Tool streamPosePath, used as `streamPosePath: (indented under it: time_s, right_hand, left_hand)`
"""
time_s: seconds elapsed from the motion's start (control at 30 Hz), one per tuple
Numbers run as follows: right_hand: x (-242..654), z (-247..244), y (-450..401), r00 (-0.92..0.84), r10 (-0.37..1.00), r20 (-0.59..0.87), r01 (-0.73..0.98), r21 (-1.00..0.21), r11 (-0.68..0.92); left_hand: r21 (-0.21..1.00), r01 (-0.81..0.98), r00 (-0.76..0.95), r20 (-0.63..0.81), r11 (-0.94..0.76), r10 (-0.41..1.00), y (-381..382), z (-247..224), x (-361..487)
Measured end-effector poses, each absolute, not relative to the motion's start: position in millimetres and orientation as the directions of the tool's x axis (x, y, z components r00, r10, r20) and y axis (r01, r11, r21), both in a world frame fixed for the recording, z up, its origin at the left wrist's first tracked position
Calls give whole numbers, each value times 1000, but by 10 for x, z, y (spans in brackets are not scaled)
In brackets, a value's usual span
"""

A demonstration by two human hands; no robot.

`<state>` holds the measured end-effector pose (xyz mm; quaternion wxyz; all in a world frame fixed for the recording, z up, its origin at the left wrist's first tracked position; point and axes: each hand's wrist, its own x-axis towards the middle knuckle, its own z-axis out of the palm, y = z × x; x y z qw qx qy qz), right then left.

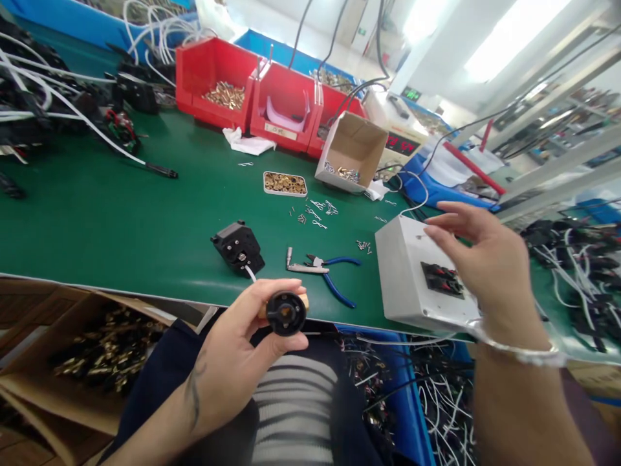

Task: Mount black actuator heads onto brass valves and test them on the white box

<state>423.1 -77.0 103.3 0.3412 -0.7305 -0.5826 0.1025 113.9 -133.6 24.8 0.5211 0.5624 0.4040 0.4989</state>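
Red parts bins (254, 97) and pliers (318, 262) suggest an assembly workshop.

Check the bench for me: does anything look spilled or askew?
Somewhat: loose clips and tiny metal pieces lie scattered on the green table, between the small tray and the pliers. They look odd outside any container, though possibly set out deliberately. No damage stands out.
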Motion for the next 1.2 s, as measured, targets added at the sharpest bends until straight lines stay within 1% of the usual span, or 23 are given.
streamPosePath:
  time_s: [0.07, 0.1, 0.17, 0.2, 0.3, 0.47, 0.53, 0.57, 0.6, 0.67, 0.7, 0.73, 0.8, 0.83, 0.87, 0.9, 0.97, 1.03, 1.13, 1.2]
  right_hand:
    - [4637, 1075, -534, 390, 911, 137, 761, -605, -235]
    - [4775, 1060, -442, 384, 922, 45, 736, -618, -276]
    - [4924, 996, -325, 364, 929, -69, 690, -651, -318]
    - [4950, 963, -295, 354, 930, -100, 672, -664, -327]
    - [4947, 926, -265, 327, 935, -136, 662, -673, -329]
    - [4990, 1057, -200, 200, 964, -178, 751, -604, -267]
    - [4972, 1128, -173, 164, 974, -154, 797, -561, -223]
    - [4924, 1156, -177, 158, 981, -110, 824, -533, -192]
    - [4838, 1171, -200, 152, 987, -41, 853, -500, -152]
    - [4548, 1139, -315, 110, 984, 143, 907, -420, -40]
    - [4349, 1082, -405, 56, 972, 230, 923, -383, 38]
    - [4126, 997, -506, -27, 964, 266, 925, -358, 124]
    - [3660, 754, -699, -181, 943, 280, 903, -332, 272]
    - [3445, 609, -769, -309, 901, 303, 882, -263, 391]
    - [3260, 460, -812, -375, 872, 313, 870, -206, 448]
    - [3113, 316, -825, -400, 861, 315, 865, -182, 468]
    - [2937, 84, -783, -397, 862, 315, 852, -224, 474]
    - [2892, -36, -714, -382, 867, 319, 835, -284, 472]
    - [2946, 17, -729, -343, 875, 343, 816, -354, 458]
    - [2998, 172, -859, -262, 893, 365, 780, -465, 419]
  left_hand:
    - [981, -84, 217, 191, -177, 957, -1365, 237, 1136]
    - [976, -87, 244, 217, -202, 945, -1375, 233, 1136]
    - [962, -84, 295, 273, -260, 916, -1385, 228, 1133]
    - [955, -78, 316, 296, -286, 902, -1385, 227, 1131]
    - [942, -66, 347, 331, -329, 878, -1382, 230, 1123]
    - [939, -27, 354, 330, -344, 875, -1396, 243, 1111]
    - [935, -7, 346, 334, -354, 877, -1405, 246, 1100]
    - [933, 3, 343, 337, -360, 877, -1408, 247, 1094]
    - [930, 13, 343, 342, -368, 875, -1410, 248, 1086]
    - [923, 32, 341, 351, -385, 872, -1413, 250, 1072]
    - [919, 41, 340, 356, -392, 870, -1412, 252, 1066]
    - [915, 50, 338, 363, -401, 869, -1411, 254, 1061]
    - [906, 67, 335, 374, -418, 865, -1405, 261, 1053]
    - [903, 79, 336, 375, -422, 864, -1401, 266, 1050]
    - [901, 93, 339, 371, -423, 865, -1397, 272, 1047]
    - [899, 106, 345, 367, -424, 864, -1392, 279, 1044]
    - [895, 131, 362, 358, -427, 861, -1385, 293, 1035]
    - [894, 149, 365, 348, -423, 864, -1383, 301, 1024]
    - [907, 172, 336, 312, -384, 889, -1384, 300, 1006]
    - [911, 192, 329, 291, -365, 898, -1380, 296, 994]
